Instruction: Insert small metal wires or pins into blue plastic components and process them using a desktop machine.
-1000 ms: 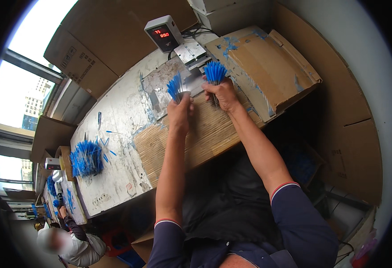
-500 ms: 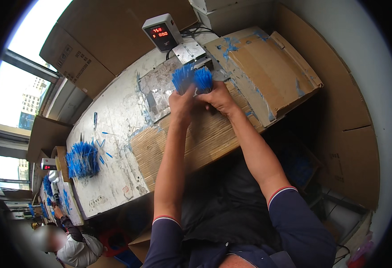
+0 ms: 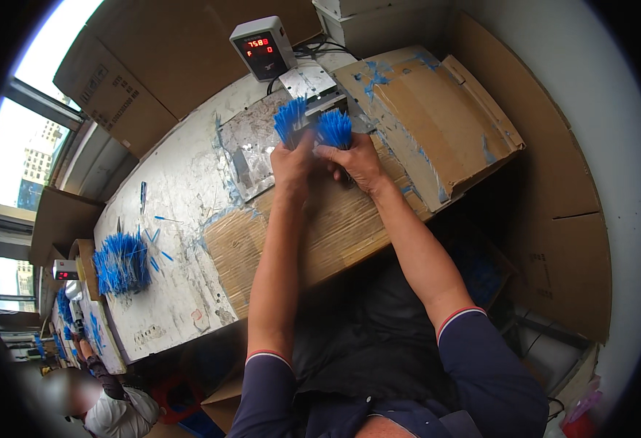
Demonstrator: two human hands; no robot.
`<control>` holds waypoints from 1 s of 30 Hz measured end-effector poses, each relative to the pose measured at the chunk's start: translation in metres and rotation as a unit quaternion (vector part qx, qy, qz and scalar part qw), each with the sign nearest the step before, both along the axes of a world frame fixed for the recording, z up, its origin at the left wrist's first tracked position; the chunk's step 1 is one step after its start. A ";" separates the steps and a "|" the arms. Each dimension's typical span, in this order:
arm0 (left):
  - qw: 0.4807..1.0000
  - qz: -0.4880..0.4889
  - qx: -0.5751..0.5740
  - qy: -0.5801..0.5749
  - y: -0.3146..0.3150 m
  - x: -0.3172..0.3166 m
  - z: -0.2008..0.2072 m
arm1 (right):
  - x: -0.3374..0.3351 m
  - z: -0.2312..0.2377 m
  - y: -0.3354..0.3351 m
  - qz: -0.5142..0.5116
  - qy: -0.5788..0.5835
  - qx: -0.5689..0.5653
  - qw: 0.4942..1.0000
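My left hand (image 3: pixel 290 169) is closed round a bundle of thin blue-tipped sticks (image 3: pixel 289 122), its tips pointing away from me. Close beside it, my right hand (image 3: pixel 361 162) grips a second bundle of the same sticks (image 3: pixel 334 129), thumb across its near side. Both bundles stand over the worn table, just short of a small metal device (image 3: pixel 327 106). My fingers hide the lower ends of the sticks, and the left hand is a little blurred.
A grey box with a red lit display (image 3: pixel 263 48) stands behind the device. At right lies a taped cardboard box (image 3: pixel 444 120). A big heap of blue sticks (image 3: pixel 121 264) and several loose ones are on the table's left. Another person (image 3: pixel 116 405) works at far left.
The left bundle has moved slightly left and away from the right one, so a wider gap shows between them. The lit display reads differently. The whole view has shifted a little.
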State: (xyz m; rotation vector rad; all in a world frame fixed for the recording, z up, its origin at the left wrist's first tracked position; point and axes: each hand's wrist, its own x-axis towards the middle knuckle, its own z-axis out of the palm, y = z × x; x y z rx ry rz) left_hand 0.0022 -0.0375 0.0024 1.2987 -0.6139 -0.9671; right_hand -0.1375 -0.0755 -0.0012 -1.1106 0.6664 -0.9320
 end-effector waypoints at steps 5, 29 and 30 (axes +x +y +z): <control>1.000 0.019 -0.007 0.005 -0.007 0.008 -0.011 | 0.000 0.000 0.001 -0.020 -0.024 0.020 0.999; 0.995 0.054 -0.063 -0.060 -0.012 0.002 -0.028 | 0.004 0.001 0.009 -0.061 0.018 0.023 0.998; 0.993 0.060 -0.067 -0.071 -0.011 0.002 -0.028 | 0.004 0.002 0.010 -0.067 0.006 0.025 0.997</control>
